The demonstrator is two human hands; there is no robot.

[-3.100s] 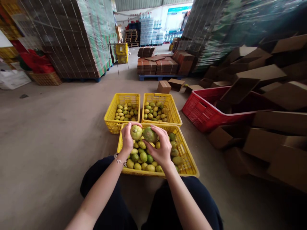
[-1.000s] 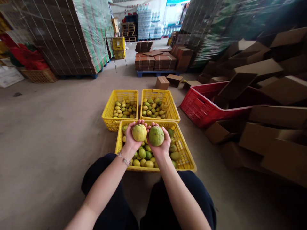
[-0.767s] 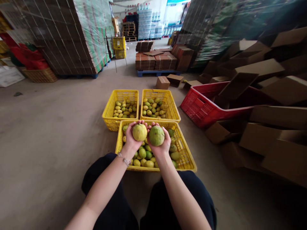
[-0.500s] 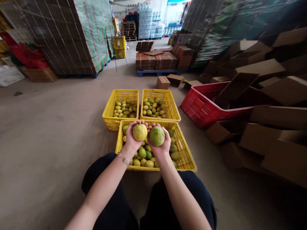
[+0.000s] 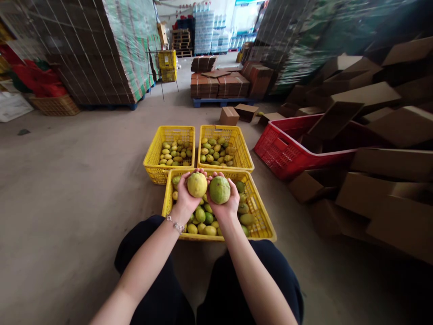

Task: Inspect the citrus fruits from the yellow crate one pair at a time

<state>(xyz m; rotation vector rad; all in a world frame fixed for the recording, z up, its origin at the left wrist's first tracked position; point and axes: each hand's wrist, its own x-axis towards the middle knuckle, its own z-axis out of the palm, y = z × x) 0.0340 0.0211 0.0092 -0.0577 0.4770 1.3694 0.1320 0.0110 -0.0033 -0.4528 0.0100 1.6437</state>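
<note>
My left hand (image 5: 184, 198) cups a round yellow fruit (image 5: 197, 184), its fingers curled behind it. Beside it, my right hand (image 5: 230, 208) holds a round green fruit (image 5: 219, 190) the same way. Both fruits are above the near yellow crate (image 5: 264, 216), which contains many yellow and green fruits (image 5: 200, 215); my hands hide some of them. Behind it stand the back left yellow crate (image 5: 152, 155) and the back right yellow crate (image 5: 246, 153), side by side, each with more fruits at the bottom.
A red crate (image 5: 280, 149) with cardboard in it stands at the right, beside piled open boxes (image 5: 375, 189). Ahead, flattened cartons lie on a blue pallet (image 5: 219, 103). Wrapped stacks (image 5: 125, 49) rise on both sides. My knees flank the near crate's front.
Both hands still hold the same fruits, and the fruits appear very slightly higher and farther left. The whole view has shifted a little.
</note>
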